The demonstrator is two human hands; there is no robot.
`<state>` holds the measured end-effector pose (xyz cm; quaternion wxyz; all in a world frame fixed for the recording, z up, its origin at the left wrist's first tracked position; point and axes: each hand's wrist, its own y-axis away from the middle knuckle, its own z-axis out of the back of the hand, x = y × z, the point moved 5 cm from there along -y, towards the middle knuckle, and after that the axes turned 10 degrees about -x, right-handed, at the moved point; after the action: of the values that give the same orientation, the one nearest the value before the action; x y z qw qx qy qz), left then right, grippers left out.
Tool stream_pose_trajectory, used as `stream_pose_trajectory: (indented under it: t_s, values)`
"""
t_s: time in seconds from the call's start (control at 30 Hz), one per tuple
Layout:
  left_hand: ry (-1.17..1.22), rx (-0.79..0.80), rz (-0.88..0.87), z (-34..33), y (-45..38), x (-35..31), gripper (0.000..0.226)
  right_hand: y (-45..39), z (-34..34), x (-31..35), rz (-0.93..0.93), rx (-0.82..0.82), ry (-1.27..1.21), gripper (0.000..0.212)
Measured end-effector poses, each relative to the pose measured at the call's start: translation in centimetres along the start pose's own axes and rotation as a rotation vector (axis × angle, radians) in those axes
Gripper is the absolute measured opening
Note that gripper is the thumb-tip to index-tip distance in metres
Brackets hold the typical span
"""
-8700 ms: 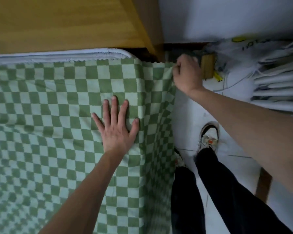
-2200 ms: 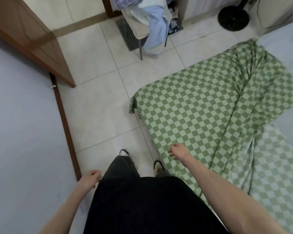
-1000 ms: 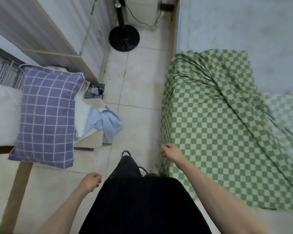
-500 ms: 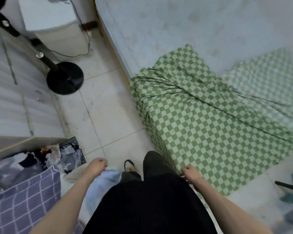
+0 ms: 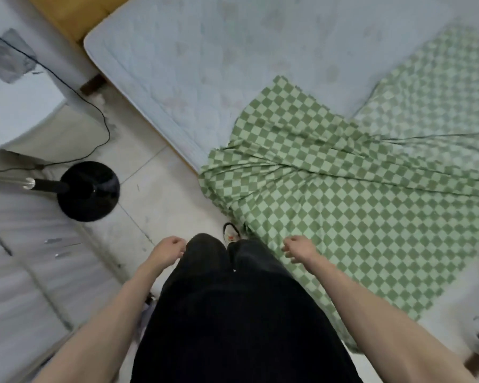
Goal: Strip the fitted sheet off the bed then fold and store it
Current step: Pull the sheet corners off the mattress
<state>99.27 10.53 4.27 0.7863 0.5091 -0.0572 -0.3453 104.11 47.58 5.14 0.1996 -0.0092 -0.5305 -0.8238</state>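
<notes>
Both your hands hang loosely curled and hold nothing: the left hand (image 5: 168, 248) at lower centre beside your leg, the right hand (image 5: 297, 248) just above the fitted sheet (image 5: 329, 194). The sheet lies bunched across the right of the frame, off the bare mattress (image 5: 205, 59) at upper centre, apparently still caught on the near corner, likely why you stand there.

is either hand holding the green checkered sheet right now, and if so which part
Nothing is held. The left hand hangs loosely curled beside the leg; the right hand hovers with loose fingers over the checkered sheet, not gripping it.
</notes>
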Motion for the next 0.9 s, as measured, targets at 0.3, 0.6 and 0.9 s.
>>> stream_pose_trajectory:
  t_s: [0.3,0.6,0.9]
  values:
    - [-0.302,0.042,-0.109,2.7,-13.9,-16.9,0.023,-6.0,2.0,19.1,0.183,-0.111,-0.368,0.030]
    - [-0.345,-0.043,-0.292,-8.2,-35.3,-37.6,0.080,-23.2,1.1,8.9,-0.347,-0.270,-0.244,0.038]
    - [0.028,-0.217,-0.299,-18.1,-43.1,-43.3,0.047,-34.7,-3.2,-0.6,-0.644,-0.206,-0.386,0.101]
